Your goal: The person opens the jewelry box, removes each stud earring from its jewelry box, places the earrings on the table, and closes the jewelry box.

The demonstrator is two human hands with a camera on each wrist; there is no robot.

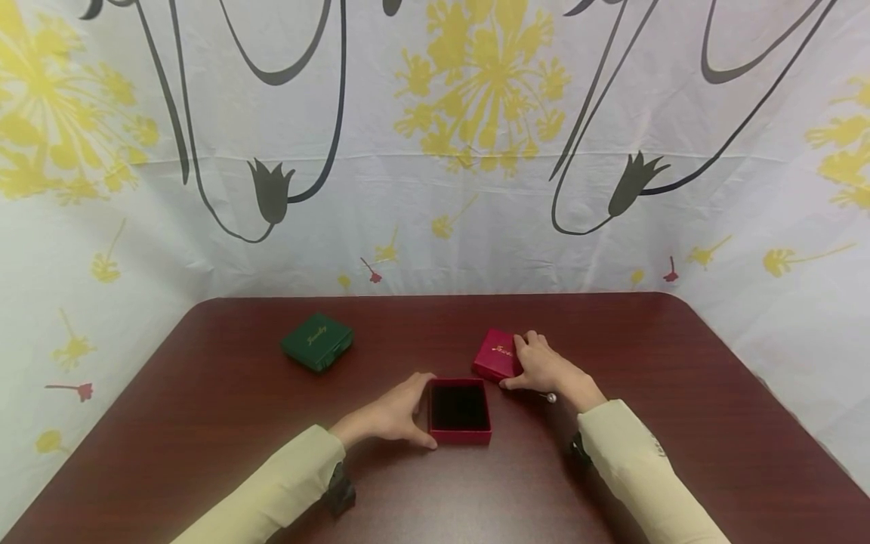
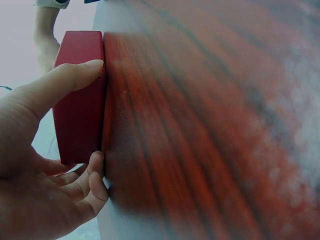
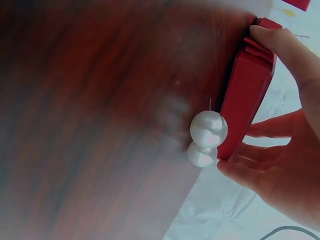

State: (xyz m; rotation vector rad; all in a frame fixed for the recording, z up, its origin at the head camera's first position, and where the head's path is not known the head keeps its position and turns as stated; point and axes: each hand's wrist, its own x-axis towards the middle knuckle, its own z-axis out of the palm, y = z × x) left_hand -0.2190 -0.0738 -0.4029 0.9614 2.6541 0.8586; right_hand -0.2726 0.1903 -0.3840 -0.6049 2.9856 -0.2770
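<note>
An open red box bottom [image 1: 460, 437] with a black lining sits on the table. My left hand [image 1: 394, 412] grips its left end, the thumb [image 2: 75, 75] along the near wall and the fingers at the far side. Farther back and to the right, my right hand [image 1: 544, 366] holds a red lid [image 1: 495, 355] with gold lettering, thumb and fingers on opposite sides. A small bow [image 3: 258, 50] shows on the lid's edge under the thumb. Two white pearls [image 3: 208, 129], one with a thin metal pin, lie on the table right beside the lid, below the right hand.
A closed green jewelry box [image 1: 317, 341] with gold lettering stands at the back left of the dark red wooden table [image 1: 204, 423]. A white curtain [image 1: 435, 249] with yellow flower prints hangs right behind the table's far edge.
</note>
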